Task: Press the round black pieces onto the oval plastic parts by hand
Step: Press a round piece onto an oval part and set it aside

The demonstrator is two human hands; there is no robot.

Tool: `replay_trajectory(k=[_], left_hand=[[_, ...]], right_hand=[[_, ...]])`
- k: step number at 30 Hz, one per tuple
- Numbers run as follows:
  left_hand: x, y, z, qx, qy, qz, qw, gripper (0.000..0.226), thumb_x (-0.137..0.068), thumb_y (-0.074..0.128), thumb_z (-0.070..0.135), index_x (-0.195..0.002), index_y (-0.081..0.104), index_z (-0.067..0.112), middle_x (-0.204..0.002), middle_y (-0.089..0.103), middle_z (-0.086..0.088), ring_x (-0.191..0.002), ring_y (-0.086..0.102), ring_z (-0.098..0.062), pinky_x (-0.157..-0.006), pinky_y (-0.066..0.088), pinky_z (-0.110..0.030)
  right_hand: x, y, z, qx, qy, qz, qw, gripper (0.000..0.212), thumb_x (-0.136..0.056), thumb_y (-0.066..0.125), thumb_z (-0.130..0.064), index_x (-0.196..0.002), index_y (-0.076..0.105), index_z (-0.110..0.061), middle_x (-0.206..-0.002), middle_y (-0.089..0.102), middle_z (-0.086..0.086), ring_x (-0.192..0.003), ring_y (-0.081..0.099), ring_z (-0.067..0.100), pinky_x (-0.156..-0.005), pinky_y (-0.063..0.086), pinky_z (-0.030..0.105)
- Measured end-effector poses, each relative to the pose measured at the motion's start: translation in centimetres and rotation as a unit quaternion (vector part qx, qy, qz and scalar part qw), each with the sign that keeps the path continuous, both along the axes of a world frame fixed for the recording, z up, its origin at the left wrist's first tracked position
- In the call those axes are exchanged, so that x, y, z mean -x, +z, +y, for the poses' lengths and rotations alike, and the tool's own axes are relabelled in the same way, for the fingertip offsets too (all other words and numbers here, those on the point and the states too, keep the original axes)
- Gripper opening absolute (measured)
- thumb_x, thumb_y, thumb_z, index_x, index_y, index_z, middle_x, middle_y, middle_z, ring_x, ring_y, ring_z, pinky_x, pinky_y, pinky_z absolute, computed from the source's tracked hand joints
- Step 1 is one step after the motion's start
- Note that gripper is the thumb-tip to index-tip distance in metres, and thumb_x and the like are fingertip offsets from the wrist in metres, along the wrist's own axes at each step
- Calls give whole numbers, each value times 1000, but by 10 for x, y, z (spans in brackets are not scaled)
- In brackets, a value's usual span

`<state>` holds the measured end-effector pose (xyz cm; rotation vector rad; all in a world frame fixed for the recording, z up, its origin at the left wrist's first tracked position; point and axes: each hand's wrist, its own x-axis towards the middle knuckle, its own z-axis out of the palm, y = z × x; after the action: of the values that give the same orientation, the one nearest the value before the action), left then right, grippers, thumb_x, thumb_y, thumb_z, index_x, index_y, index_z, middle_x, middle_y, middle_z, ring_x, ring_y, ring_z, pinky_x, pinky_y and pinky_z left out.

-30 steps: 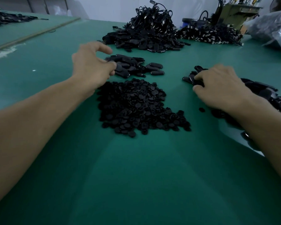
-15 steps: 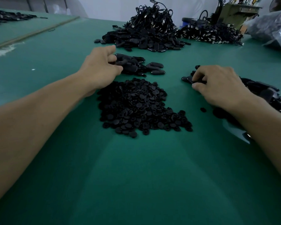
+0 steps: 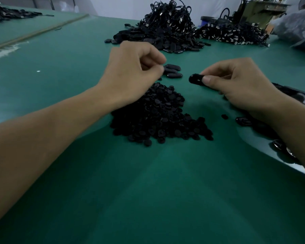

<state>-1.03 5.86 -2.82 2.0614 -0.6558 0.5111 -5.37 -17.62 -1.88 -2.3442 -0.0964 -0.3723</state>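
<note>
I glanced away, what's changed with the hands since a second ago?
The right hand lifted off its side pile and now pinches one oval plastic part, brought toward the middle. The left hand rose over the loose ovals, fingers curled; any hold is hidden. The round black pieces stayed put.

- Round pieces [image 3: 158,113] heaped on table [image 3: 148,191], centre.
- Oval parts [image 3: 173,72] just behind that heap.
- Cable heap [image 3: 167,30] farther back.
- Second oval pile [image 3: 296,93] right of centre heap.

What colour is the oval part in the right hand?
Black. The oval part in the right hand shows best in the head view.
</note>
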Motion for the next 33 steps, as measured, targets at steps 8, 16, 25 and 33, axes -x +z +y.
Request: replay_trajectory(k=[8, 16, 25, 33], left_hand=[[13, -2, -6, 11, -85, 74, 994, 9, -88, 76, 18, -97, 75, 19, -82, 74, 11, -69, 65, 7, -71, 48, -10], [16, 0, -6, 54, -99, 105, 988, 9, -88, 76, 17, -91, 73, 25, -72, 73, 6, -65, 64, -3, -64, 49, -15], [19, 1, -6, 108, -124, 128, 978, 9, -91, 72, 8, -91, 71, 16, -73, 73, -1, -66, 68, -8, -64, 56, -20], [12, 0, -2, 139, -89, 131, 977, 12, -90, 73, 9, -85, 73, 20, -69, 75, 2, -66, 72, -10, -65, 58, -21]], right_hand=[[7, 3, 16, -98, 117, 12, 988, 25, -95, 65, -5, -102, 76, -27, -86, 78, 3, -76, 71, 5, -62, 51, 14], [15, 8, 26, -101, 139, -43, 984, 19, -92, 69, -6, -93, 71, -25, -83, 77, 5, -70, 70, 9, -63, 54, 18], [17, 7, 32, -103, 117, -67, 986, 12, -95, 68, -12, -99, 70, -23, -74, 75, -2, -69, 70, 8, -63, 53, 19], [11, -6, 28, 108, 47, -14, 993, 9, -86, 76, -32, -94, 71, -29, -74, 68, -13, -61, 58, -10, -59, 40, 2]])
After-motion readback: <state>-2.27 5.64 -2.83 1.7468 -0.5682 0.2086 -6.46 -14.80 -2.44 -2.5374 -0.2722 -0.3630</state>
